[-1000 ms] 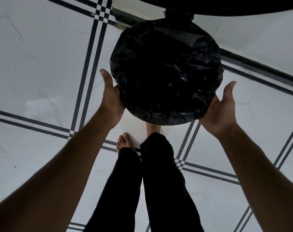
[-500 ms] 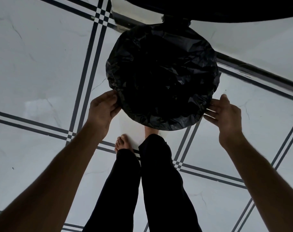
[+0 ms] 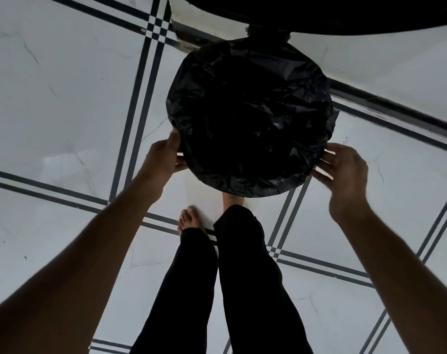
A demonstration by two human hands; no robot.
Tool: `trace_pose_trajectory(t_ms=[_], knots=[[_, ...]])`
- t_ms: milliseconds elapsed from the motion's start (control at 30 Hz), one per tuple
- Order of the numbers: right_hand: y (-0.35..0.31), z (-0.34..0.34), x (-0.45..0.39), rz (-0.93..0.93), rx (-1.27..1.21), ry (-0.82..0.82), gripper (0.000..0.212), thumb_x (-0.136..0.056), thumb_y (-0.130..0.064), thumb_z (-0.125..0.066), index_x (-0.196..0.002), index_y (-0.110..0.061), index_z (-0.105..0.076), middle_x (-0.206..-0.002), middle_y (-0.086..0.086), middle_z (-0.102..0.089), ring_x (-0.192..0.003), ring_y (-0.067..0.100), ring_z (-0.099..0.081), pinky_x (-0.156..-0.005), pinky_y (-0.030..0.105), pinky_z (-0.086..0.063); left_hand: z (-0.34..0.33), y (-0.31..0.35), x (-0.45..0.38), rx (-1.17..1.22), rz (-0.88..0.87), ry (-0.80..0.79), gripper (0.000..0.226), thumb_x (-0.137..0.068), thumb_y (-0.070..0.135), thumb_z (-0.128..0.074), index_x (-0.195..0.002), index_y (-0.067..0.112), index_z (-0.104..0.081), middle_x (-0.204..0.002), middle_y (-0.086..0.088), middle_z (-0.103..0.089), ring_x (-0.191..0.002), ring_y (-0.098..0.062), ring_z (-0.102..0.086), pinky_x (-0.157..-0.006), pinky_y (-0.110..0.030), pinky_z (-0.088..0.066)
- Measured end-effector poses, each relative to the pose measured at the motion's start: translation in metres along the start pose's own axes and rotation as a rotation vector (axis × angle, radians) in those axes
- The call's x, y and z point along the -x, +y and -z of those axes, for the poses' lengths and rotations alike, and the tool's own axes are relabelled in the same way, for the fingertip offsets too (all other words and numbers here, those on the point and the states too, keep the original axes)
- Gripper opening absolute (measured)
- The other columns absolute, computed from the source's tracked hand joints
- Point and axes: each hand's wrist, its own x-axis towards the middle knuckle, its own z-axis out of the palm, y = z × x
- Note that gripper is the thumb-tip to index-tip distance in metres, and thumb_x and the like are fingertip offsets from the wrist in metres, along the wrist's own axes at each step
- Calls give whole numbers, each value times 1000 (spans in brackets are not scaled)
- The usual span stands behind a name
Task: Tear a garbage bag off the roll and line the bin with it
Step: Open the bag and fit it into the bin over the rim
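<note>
A round bin stands on the floor in front of my feet, wholly covered by a crumpled black garbage bag (image 3: 250,116) folded over its rim. The bin's own surface is hidden under the plastic. My left hand (image 3: 163,158) is at the bag's lower left edge, fingers curled under the overhanging plastic. My right hand (image 3: 342,166) is at the lower right edge, fingers bent against the bag's skirt. No roll of bags is in view.
White marble floor tiles (image 3: 64,98) with dark double stripes lie all around. A dark round shape (image 3: 345,11) with a hinge-like part hangs over the bin's far side at the top. My bare feet and black trousers (image 3: 232,277) stand just before the bin.
Both hands turned from flat, open palms against the bin's sides to curled fingers at the bag's lower edge. The bag's skirt sits a little lower on the near side.
</note>
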Motion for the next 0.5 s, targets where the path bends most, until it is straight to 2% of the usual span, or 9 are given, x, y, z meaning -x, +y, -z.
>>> trace_pose_trajectory(t_ms=[100, 133, 167, 200, 267, 333, 433, 500], knots=[[-3, 7, -14, 173, 131, 145, 24, -92, -8, -41, -100, -13, -63, -90, 2, -69, -78, 15, -65, -71, 28, -53, 14, -7, -2, 70, -31, 85, 15, -99, 20, -57, -103, 13, -70, -88, 1, -77, -83, -16, -74, -84, -29, -60], [-7, 9, -20, 188, 135, 138, 24, -91, -10, -41, -99, -15, -63, -91, 0, -67, -78, 12, -64, -72, 26, -52, 19, -8, -2, 84, -64, 124, 10, -95, 9, -60, -96, 15, -68, -79, 3, -77, -78, -15, -73, -85, -31, -59], [-11, 11, -28, 172, 138, 103, 22, -89, -14, -43, -98, -18, -63, -93, -2, -66, -81, 9, -63, -74, 24, -51, 24, -9, -4, 76, -108, 159, 15, -91, 2, -63, -92, 17, -64, -74, 4, -75, -75, -14, -71, -84, -32, -58], [-16, 13, -37, 131, 150, 37, 21, -88, -20, -44, -97, -21, -63, -94, -4, -66, -85, 9, -63, -76, 24, -51, 28, -9, -8, 53, -154, 185, 23, -86, 1, -68, -92, 21, -60, -76, 4, -74, -77, -13, -69, -84, -33, -55], [-21, 15, -57, 25, 210, -131, 21, -92, -31, -44, -94, -25, -64, -93, -4, -68, -93, 13, -62, -85, 28, -50, 31, -3, -17, -30, -186, 204, 36, -79, 6, -78, -101, 27, -58, -95, 0, -69, -91, -16, -65, -90, -37, -52], [-23, 15, -75, -64, 269, -251, 29, -95, -39, -39, -94, -23, -63, -88, -3, -67, -92, 17, -61, -90, 34, -49, 30, 11, -23, -105, -191, 130, 41, -79, 4, -76, -111, 24, -60, -105, -2, -66, -100, -17, -64, -97, -37, -51], [-24, 14, -90, -108, 369, -294, 40, -94, -48, -35, -99, -19, -62, -85, 0, -66, -84, 19, -62, -90, 38, -51, 26, 27, -30, -305, -236, 27, 31, -81, 3, -72, -108, 16, -66, -94, -2, -70, -93, -19, -66, -100, -42, -51], [-27, 13, -91, -128, 386, -316, 44, -97, -48, -32, -103, -17, -63, -84, 4, -65, -77, 20, -64, -82, 37, -57, 23, 33, -29, -471, -251, 5, 25, -80, 17, -72, -105, 17, -67, -95, -6, -73, -95, -24, -68, -97, -45, -52]])
